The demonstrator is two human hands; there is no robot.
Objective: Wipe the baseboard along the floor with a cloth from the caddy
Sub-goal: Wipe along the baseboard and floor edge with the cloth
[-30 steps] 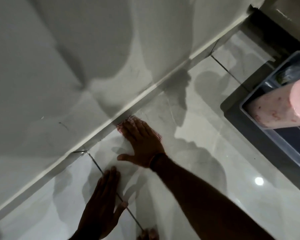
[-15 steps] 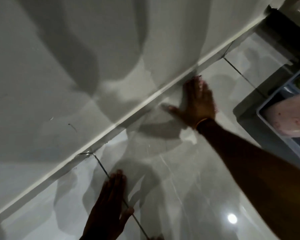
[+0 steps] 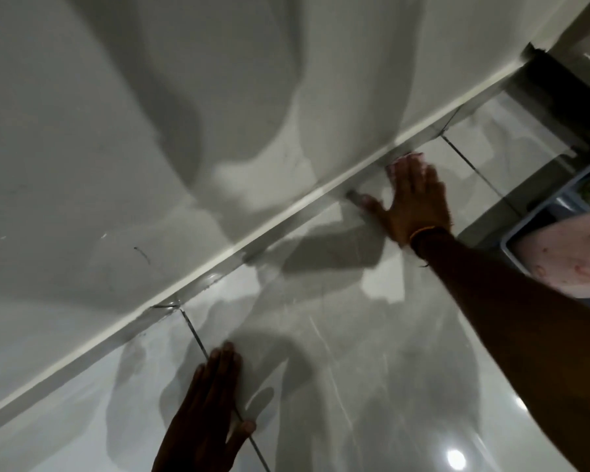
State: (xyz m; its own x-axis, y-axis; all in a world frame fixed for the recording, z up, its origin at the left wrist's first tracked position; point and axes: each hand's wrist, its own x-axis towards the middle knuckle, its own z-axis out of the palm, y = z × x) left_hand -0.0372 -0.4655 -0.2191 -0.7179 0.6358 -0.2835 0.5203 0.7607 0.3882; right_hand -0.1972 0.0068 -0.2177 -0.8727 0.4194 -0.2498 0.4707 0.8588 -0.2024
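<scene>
The baseboard [image 3: 273, 229] is a glossy strip under a white ledge, running diagonally from lower left to upper right where the wall meets the tiled floor. My right hand [image 3: 414, 199] lies flat against it at the upper right, fingers spread, pressing the cloth [image 3: 413, 154]. Only a pale pinkish sliver of the cloth shows at my fingertips. My left hand [image 3: 212, 407] rests palm down on the floor tile at the bottom centre, holding nothing. The grey-blue caddy [image 3: 539, 216] stands on the floor just right of my right wrist.
A pink roll with red spots [image 3: 569, 257] lies in the caddy. A dark door frame or cabinet edge [image 3: 559, 86] closes the baseboard run at the upper right. Dark grout lines [image 3: 198, 338] cross the shiny floor.
My right hand has slid the cloth along the baseboard to the upper right, away from the grout joint and toward the caddy. My left hand has stayed planted on the floor.
</scene>
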